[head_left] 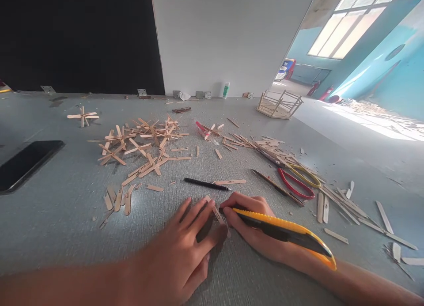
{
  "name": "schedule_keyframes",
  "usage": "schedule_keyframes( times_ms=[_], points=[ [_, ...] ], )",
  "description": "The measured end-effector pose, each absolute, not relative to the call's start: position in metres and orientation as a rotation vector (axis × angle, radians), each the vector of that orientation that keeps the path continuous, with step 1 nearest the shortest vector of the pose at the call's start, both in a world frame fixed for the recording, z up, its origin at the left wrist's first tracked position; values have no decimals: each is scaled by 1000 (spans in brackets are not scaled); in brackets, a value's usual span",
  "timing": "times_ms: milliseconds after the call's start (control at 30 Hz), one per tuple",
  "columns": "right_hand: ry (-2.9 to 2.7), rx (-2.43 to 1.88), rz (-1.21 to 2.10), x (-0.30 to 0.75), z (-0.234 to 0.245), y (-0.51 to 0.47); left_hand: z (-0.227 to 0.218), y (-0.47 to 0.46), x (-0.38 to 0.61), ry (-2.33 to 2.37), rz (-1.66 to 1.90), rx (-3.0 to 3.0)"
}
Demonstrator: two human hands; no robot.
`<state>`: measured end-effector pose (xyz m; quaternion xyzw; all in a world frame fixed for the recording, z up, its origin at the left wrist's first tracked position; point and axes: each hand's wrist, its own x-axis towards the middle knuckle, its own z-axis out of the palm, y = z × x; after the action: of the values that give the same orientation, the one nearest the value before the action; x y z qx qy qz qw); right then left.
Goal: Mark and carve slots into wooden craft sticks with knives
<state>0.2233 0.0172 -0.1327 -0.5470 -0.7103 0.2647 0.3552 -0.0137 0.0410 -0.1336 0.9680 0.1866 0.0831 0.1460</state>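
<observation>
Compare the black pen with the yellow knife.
The pen lies loose on the table, untouched; the knife is gripped in the right hand. The pen is thin and all black; the knife is thicker, yellow with black. The pen lies nearly crosswise; the knife slants toward the lower right. Both are long, slim tools.

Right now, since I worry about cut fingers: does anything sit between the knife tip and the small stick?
Nothing visible does. The yellow knife in the right hand has its tip at the wooden stick. The left hand presses the stick from the left, fingers close beside the tip but not across it.
</observation>
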Motion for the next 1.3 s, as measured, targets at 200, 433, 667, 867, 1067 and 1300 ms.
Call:
schedule_keyframes(
  times_ms=[200, 433, 667, 867, 1067, 1300],
  points=[
    [-1842, -1432, 722, 223, -134, 17, -134, 42, -13, 524, 250, 2796],
    [-1870, -1437, 723, 224, -133, 17, -131, 43, -10, 499, 226, 2821],
    [-1863, -1426, 744, 222, -136, 18, -135, 44, -9, 461, 264, 2816],
    [-1907, -1423, 681, 217, -135, 24, -130, 47, -7, 468, 268, 2839],
    [-1973, -1392, 679, 217, -134, 24, -126, 45, -5, 515, 222, 2929],
    [-2038, -1346, 699, 224, -136, 27, -125, 42, -4, 517, 125, 3006]
  ],
)
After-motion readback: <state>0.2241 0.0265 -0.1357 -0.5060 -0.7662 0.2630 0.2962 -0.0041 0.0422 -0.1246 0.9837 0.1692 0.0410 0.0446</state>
